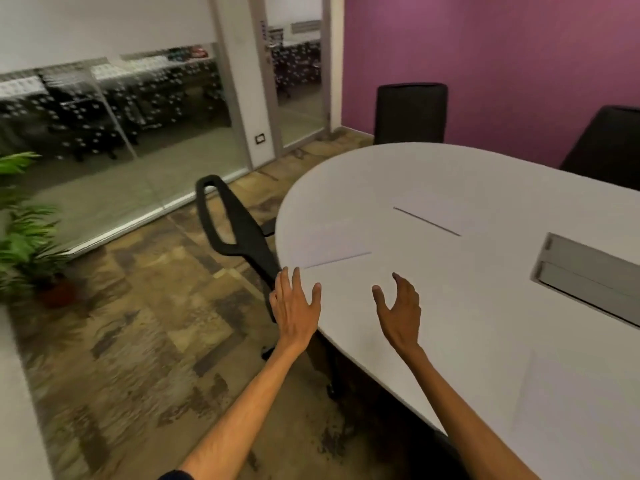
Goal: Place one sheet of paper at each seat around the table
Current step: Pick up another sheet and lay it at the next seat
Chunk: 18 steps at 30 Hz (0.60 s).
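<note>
Three white sheets lie flat on the white oval table (450,168). One sheet (332,242) rests at the rounded end, near the black chair (235,223) on the left. A second sheet (436,211) lies toward the far chair (410,112). A third sheet (568,396) sits near the front right edge. My left hand (294,306) hovers over the table's edge with fingers spread and nothing in it. My right hand (400,310) is over the tabletop, fingers apart and slightly curled, holding nothing.
A grey metal cable hatch (585,268) is set into the tabletop at right. Another black chair (609,147) stands against the purple wall. A potted plant (24,230) stands at the left by the glass partition. Patterned carpet covers the floor.
</note>
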Each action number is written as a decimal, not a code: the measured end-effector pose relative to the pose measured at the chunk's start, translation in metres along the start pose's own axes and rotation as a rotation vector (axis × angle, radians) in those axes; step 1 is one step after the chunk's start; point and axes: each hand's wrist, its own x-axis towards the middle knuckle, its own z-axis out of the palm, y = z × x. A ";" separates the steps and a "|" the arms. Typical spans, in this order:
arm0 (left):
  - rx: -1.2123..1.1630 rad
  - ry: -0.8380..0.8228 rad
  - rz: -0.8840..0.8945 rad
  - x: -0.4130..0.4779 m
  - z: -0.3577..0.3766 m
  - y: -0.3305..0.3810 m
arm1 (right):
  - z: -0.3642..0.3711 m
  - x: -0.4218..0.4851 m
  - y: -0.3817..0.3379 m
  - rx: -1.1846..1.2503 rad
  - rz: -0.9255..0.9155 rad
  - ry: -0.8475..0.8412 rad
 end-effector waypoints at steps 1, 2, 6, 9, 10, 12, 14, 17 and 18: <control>0.005 0.018 -0.012 0.008 -0.015 -0.019 | 0.019 0.001 -0.018 0.000 -0.031 -0.012; 0.018 0.041 -0.024 0.015 -0.029 -0.038 | 0.038 0.002 -0.038 0.003 -0.060 -0.024; 0.081 0.159 -0.116 0.035 -0.086 -0.111 | 0.107 0.002 -0.116 0.059 -0.146 -0.083; 0.130 0.232 -0.216 0.050 -0.122 -0.167 | 0.156 -0.003 -0.170 0.090 -0.273 -0.170; 0.142 0.255 -0.254 0.054 -0.133 -0.184 | 0.172 -0.005 -0.186 0.096 -0.323 -0.192; 0.166 0.305 -0.312 0.064 -0.154 -0.215 | 0.203 -0.008 -0.217 0.113 -0.397 -0.233; 0.181 0.339 -0.349 0.075 -0.174 -0.244 | 0.235 -0.011 -0.246 0.136 -0.451 -0.279; 0.188 0.385 -0.370 0.100 -0.198 -0.284 | 0.283 -0.011 -0.285 0.174 -0.511 -0.341; 0.187 0.396 -0.382 0.111 -0.204 -0.296 | 0.300 -0.011 -0.297 0.183 -0.530 -0.353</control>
